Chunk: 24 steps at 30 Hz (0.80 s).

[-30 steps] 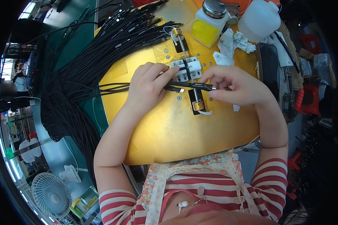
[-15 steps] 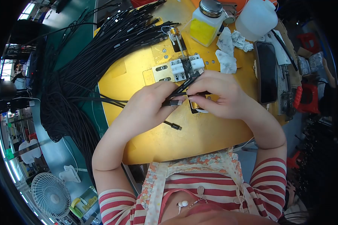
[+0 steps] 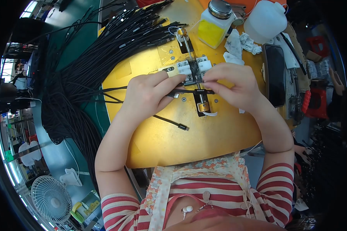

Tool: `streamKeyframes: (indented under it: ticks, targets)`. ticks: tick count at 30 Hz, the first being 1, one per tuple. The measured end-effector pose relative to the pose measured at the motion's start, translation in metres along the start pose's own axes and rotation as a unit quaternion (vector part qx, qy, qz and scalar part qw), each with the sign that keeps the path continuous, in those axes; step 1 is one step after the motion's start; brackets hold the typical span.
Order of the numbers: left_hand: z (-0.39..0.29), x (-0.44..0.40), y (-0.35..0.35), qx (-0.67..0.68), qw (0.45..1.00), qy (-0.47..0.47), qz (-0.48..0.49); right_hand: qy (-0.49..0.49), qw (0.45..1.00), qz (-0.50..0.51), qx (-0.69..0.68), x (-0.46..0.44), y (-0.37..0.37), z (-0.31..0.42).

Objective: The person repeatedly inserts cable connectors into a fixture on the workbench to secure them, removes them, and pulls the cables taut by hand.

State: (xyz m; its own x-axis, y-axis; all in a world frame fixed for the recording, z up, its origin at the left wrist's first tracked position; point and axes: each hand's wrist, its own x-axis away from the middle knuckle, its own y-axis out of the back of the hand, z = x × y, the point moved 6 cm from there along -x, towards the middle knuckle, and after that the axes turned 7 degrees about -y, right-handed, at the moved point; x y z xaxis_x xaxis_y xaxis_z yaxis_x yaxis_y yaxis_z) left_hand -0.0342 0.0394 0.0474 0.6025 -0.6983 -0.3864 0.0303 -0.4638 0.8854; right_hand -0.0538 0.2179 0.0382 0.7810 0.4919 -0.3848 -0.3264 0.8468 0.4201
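My left hand point(image 3: 147, 94) is closed around black USB cables point(image 3: 198, 92), and a metal plug tip shows below its fingers. My right hand point(image 3: 237, 85) pinches a cable end between thumb and fingers, right of the metal fixture point(image 3: 196, 69). Another cable end runs level between both hands, across the fixture's lower rod. White blocks point(image 3: 184, 69) flank the fixture's dark, worn centre, and the fingertips of both hands are close to them. One loose cable plug point(image 3: 184, 127) hangs over the yellow board below my left hand.
A big bundle of black cables point(image 3: 85, 73) lies to the left. At the back stand a jar with yellow liquid point(image 3: 212, 32) and a white plastic bottle point(image 3: 265, 21). Crumpled tissue point(image 3: 234, 44) and a phone point(image 3: 274, 75) are at the right. A fan point(image 3: 51, 199) stands lower left.
The cable ends have moved from a slant to nearly level over the fixture. My right hand has risen slightly to the right, uncovering the lower rod. My left hand has shifted slightly left and up.
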Motion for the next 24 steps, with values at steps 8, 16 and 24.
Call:
streamKeyframes:
  ticks: [8, 16, 24]
  targets:
    - [0.002, 0.004, -0.007, -0.063, 0.996, -0.045, -0.05, -0.065, 0.995, -0.065, 0.034, -0.007, 0.0, -0.029]
    - [0.013, 0.007, -0.026, -0.116, 0.993, 0.004, 0.035, -0.08, 0.99, -0.051, 0.109, -0.014, -0.009, -0.037]
    - [0.021, 0.01, -0.029, -0.105, 0.994, 0.0, 0.036, -0.056, 0.984, -0.06, 0.157, -0.012, -0.012, -0.036]
